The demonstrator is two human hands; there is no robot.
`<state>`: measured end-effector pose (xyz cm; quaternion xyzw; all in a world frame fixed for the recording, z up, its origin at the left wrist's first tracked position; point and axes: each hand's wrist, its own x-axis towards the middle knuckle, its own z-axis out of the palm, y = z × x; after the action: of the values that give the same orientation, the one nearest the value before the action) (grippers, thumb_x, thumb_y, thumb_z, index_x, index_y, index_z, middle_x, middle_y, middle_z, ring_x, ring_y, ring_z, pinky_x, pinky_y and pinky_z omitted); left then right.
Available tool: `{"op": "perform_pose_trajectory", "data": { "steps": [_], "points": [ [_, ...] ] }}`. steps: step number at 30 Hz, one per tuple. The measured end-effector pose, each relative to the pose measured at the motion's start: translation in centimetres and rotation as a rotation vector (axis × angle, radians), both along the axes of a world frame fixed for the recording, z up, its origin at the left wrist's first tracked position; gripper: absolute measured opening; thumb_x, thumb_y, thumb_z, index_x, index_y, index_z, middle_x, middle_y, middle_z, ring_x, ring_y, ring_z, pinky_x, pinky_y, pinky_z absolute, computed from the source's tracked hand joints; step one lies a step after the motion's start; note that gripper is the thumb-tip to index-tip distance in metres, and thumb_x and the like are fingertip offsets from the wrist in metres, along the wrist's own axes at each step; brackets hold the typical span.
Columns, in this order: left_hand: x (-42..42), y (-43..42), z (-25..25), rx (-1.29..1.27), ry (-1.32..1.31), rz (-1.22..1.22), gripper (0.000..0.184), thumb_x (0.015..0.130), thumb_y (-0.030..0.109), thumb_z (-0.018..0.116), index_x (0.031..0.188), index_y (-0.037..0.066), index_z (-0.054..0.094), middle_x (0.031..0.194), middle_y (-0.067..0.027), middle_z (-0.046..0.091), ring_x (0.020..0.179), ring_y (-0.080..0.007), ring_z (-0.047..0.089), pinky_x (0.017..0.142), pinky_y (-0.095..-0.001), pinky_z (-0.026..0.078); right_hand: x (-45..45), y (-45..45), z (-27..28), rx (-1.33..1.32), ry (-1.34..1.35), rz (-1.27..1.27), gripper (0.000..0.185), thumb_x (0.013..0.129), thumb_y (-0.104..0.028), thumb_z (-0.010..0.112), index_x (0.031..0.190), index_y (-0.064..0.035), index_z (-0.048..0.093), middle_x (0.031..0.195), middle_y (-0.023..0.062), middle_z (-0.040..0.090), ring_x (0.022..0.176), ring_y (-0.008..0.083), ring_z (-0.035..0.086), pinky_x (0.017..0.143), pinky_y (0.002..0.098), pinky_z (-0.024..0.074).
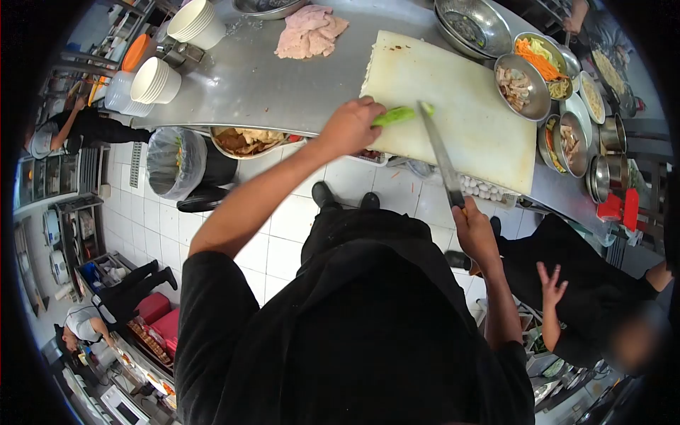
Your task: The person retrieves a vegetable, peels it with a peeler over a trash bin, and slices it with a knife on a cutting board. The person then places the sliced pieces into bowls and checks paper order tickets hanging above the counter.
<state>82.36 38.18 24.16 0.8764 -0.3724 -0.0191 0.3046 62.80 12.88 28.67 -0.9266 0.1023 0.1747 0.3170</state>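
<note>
My left hand (352,126) is closed around one end of a long green vegetable (397,116), whose exact kind I cannot make out. The vegetable lies at the left part of a large white cutting board (471,99). In my right hand (474,228) is the wooden handle of a long kitchen knife (443,157). Its blade points away from me across the board, and the tip is at the far end of the vegetable. Whether the edge touches it or has gone through it, I cannot tell.
Metal bowls of sliced meat (516,88) and shredded vegetables (542,57) crowd the board's right side. A pinkish cloth (312,32) and stacked white tubs (156,81) lie on the steel table (248,78). A lined bin (176,163) stands left. A co-worker (567,283) is close on my right.
</note>
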Motion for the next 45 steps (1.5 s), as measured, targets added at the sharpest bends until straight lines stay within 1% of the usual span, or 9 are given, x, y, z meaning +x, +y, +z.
{"op": "perform_pose_trajectory", "data": {
  "steps": [5,11,16,18,22,24,27,34,45],
  "points": [
    [-4.0,-3.7,-0.1,-0.120,0.067,0.297,0.027,0.069,0.010,0.065,0.094,-0.001,0.063,0.089,-0.0176,0.060,0.075,-0.0345,0.061,0.071,-0.0416,0.050,-0.4,0.7,2.9,0.065,0.116,-0.153,0.021,0.092,-0.021,0.047,0.102,-0.0018,0.046,0.074,0.0252,0.060,0.074,0.0464,0.058,0.066,0.0510,0.0426],
    [-4.2,-5.0,-0.6,-0.101,0.061,0.341,0.029,0.070,0.009,0.064,0.096,-0.003,0.061,0.088,-0.0186,0.059,0.075,-0.0358,0.060,0.070,-0.0422,0.049,-1.3,1.5,4.1,0.058,0.048,-0.112,0.021,0.092,-0.020,0.046,0.103,-0.0017,0.045,0.070,0.0252,0.059,0.072,0.0466,0.058,0.066,0.0525,0.0424],
    [-4.4,-4.9,-0.5,-0.093,0.059,0.336,0.029,0.070,0.009,0.064,0.097,-0.002,0.061,0.088,-0.0184,0.059,0.078,-0.0354,0.060,0.072,-0.0419,0.049,-1.0,1.7,0.5,0.011,0.042,-0.039,0.020,0.092,-0.019,0.045,0.102,-0.0018,0.044,0.073,0.0260,0.060,0.073,0.0475,0.058,0.066,0.0540,0.0423],
    [-4.2,-4.6,-0.4,-0.097,0.051,0.303,0.029,0.070,0.008,0.065,0.097,-0.002,0.062,0.090,-0.0173,0.059,0.080,-0.0346,0.060,0.073,-0.0414,0.049,-0.5,1.9,-1.6,-0.012,0.036,-0.021,0.020,0.092,-0.020,0.046,0.102,-0.0020,0.043,0.075,0.0267,0.061,0.074,0.0474,0.058,0.066,0.0545,0.0432],
    [-2.1,-3.0,-0.7,-0.057,0.009,0.167,0.027,0.071,0.006,0.064,0.098,0.000,0.063,0.093,-0.0153,0.060,0.083,-0.0331,0.060,0.076,-0.0398,0.049,-0.5,1.3,-0.5,0.012,-0.001,-0.105,0.020,0.092,-0.020,0.046,0.100,-0.0022,0.046,0.076,0.0264,0.061,0.075,0.0471,0.058,0.067,0.0539,0.0444],
    [0.1,-2.8,-0.3,-0.017,-0.135,-0.045,0.026,0.073,0.003,0.062,0.099,0.001,0.063,0.097,-0.0124,0.060,0.089,-0.0310,0.059,0.080,-0.0383,0.049,-1.0,0.3,0.2,-0.044,-0.050,-0.106,0.020,0.092,-0.020,0.047,0.100,-0.0024,0.047,0.072,0.0261,0.060,0.073,0.0473,0.058,0.065,0.0546,0.0429],
    [2.8,-3.0,0.2,0.032,-0.107,-0.203,0.027,0.074,0.002,0.061,0.100,0.002,0.063,0.099,-0.0104,0.060,0.093,-0.0295,0.058,0.082,-0.0377,0.049,-1.8,0.2,2.3,-0.098,-0.091,-0.065,0.019,0.091,-0.019,0.048,0.100,-0.0024,0.047,0.069,0.0254,0.059,0.071,0.0473,0.057,0.064,0.0551,0.0416],
    [3.3,-3.1,0.3,0.041,-0.050,-0.230,0.025,0.075,0.003,0.062,0.100,0.001,0.063,0.104,-0.0095,0.061,0.096,-0.0288,0.059,0.085,-0.0369,0.048,-2.5,0.7,4.7,-0.091,-0.020,-0.007,0.019,0.092,-0.018,0.048,0.101,-0.0022,0.046,0.066,0.0250,0.058,0.068,0.0465,0.057,0.064,0.0552,0.0404],
    [2.8,-2.9,-0.1,0.005,-0.081,-0.168,0.026,0.076,0.004,0.060,0.102,0.002,0.062,0.101,-0.0104,0.060,0.094,-0.0299,0.058,0.083,-0.0381,0.048,-1.4,1.0,-0.1,-0.153,-0.027,0.029,0.020,0.092,-0.020,0.048,0.101,-0.0025,0.045,0.072,0.0263,0.059,0.073,0.0471,0.056,0.065,0.0561,0.0398]
  ]
}}
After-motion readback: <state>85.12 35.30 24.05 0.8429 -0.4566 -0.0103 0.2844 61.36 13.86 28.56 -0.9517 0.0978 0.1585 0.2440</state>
